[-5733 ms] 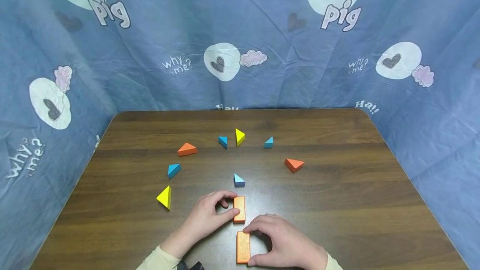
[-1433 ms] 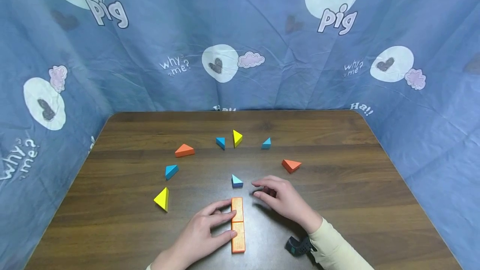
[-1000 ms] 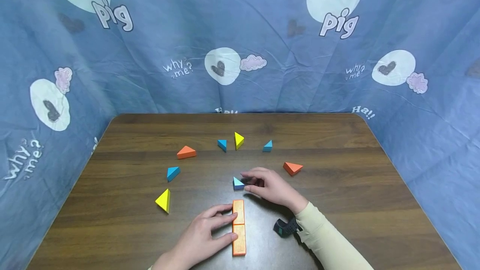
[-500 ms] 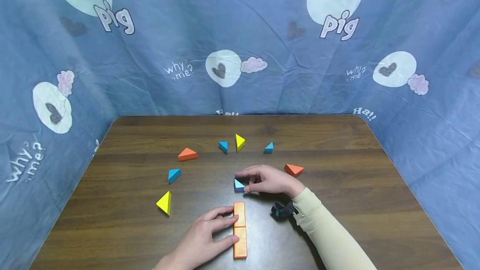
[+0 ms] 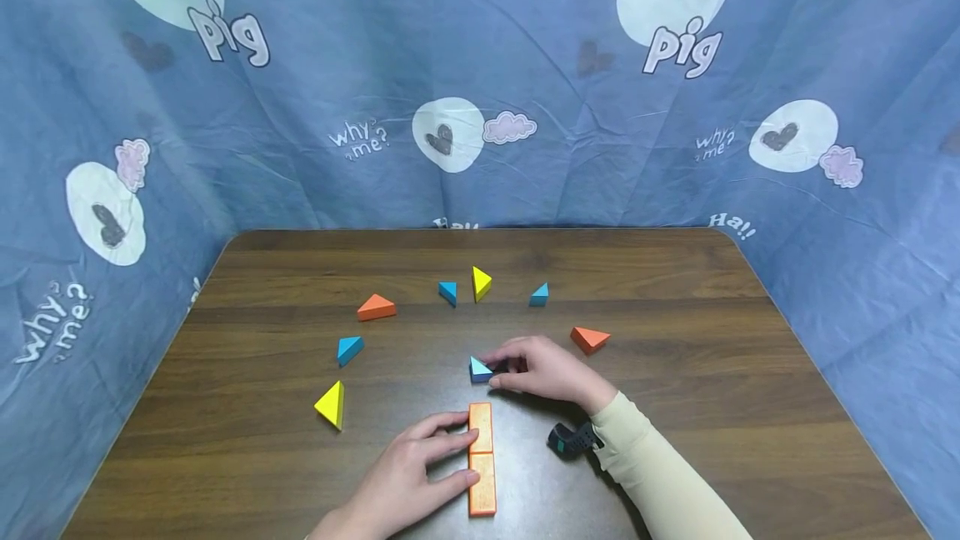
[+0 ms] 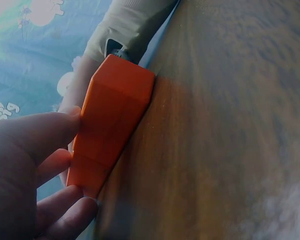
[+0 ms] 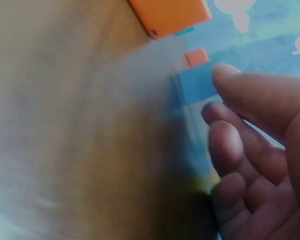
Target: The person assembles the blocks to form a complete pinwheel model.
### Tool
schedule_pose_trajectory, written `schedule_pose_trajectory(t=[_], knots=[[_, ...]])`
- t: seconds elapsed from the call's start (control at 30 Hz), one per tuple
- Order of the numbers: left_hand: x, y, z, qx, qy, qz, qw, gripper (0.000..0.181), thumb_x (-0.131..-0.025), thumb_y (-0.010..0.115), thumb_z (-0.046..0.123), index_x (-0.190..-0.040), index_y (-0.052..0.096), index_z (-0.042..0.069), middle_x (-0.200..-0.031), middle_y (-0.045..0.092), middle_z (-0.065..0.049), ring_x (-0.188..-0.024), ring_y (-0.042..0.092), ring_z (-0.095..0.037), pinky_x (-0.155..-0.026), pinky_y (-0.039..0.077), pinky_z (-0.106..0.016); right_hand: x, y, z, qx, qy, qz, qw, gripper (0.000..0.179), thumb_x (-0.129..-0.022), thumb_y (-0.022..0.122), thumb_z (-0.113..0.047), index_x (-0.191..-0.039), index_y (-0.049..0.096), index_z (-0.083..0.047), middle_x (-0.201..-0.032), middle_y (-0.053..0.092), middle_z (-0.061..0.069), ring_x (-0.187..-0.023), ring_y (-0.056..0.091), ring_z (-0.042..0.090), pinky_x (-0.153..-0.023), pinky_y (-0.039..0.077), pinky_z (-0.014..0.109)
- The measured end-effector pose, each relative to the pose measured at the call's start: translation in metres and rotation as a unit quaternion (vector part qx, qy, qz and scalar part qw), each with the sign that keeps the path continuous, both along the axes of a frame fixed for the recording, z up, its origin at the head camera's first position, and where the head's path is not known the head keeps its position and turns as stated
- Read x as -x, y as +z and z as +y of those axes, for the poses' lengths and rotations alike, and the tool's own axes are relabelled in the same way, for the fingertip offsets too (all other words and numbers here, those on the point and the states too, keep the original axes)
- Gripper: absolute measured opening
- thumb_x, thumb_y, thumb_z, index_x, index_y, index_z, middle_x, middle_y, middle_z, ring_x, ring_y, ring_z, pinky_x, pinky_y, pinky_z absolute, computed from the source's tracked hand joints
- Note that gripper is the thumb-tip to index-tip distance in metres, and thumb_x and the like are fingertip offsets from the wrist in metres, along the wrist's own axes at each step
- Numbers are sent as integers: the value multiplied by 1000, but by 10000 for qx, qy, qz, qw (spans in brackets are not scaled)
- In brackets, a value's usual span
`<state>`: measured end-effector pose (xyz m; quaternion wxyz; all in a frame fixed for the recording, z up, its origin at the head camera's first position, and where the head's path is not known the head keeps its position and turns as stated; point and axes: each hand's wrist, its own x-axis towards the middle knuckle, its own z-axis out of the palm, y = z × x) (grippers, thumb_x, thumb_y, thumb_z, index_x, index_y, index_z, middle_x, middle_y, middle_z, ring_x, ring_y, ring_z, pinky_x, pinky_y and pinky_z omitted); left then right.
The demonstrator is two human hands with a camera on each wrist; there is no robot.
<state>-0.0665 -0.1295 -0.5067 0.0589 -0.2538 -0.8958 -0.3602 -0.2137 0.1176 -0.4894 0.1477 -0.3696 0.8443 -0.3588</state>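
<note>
From where I stand, the pale triangle [image 5: 478, 372] sits near the middle of the surface [image 5: 697, 440], just beyond the far end of the orange row, with a narrow strip of wood between the two. The right grip [image 5: 543, 369] has it pinched, thumb and forefinger at its right end.

The left grip [image 5: 412, 469] is relaxed, its fingertips resting on the left edge and top of the far block [image 5: 482, 423], its thumb on the near block [image 5: 484, 494]. Those two lie end to end, short edges touching, long edges nearly in line. Their right side faces a wide run of wood, reaching out to the sleeve [image 5: 660, 469] and the black strap [image 5: 572, 438].

The other pieces make a loose arc further out. On the left are a yellow wedge [image 5: 330, 405], a blue wedge [image 5: 348, 350] and a red wedge [image 5: 377, 308], spaced apart. A yellow piece [image 5: 481, 284] stands by itself near the far edge, between two blue pieces [image 5: 539, 296]. A red piece [image 5: 589, 340] lies just beyond the right wrist, well in from the right edge. Behind the far edge hangs the blue curtain [image 5: 300, 90].
</note>
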Motion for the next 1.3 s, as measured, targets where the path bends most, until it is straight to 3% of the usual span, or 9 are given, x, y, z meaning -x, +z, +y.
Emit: schedule_pose_trajectory(t=[0.3, 0.6, 1.3], knots=[[0, -1, 1, -127, -44, 292, 9995, 44, -86, 75, 47, -123, 72, 24, -134, 57, 11, -119, 56, -11, -93, 49, -36, -16, -8, -4, 380, -696, 547, 9953, 18, -90, 75, -30, -105, 78, -20, -89, 68, -20, -72, 56, 2, -63, 48, 24], [0, 0, 1, -100, -87, 268, 9996, 44, -86, 75, 47, -124, 72, 24, -134, 57, 10, -120, 56, -11, -93, 48, -36, -22, -13, -7, 530, -1025, 797, 9901, 8, -91, 74, -28, -92, 80, -23, -81, 68, -24, -70, 59, -1, -63, 49, 23], [0, 2, 1, -134, -48, 49, 9999, 46, -86, 74, 49, -124, 71, 24, -135, 56, 11, -120, 56, -12, -94, 48, -39, -43, -16, -1, 896, -1231, 1076, 9825, 4, -88, 77, -23, -89, 80, -21, -83, 69, -19, -71, 60, -2, -63, 50, 22]])
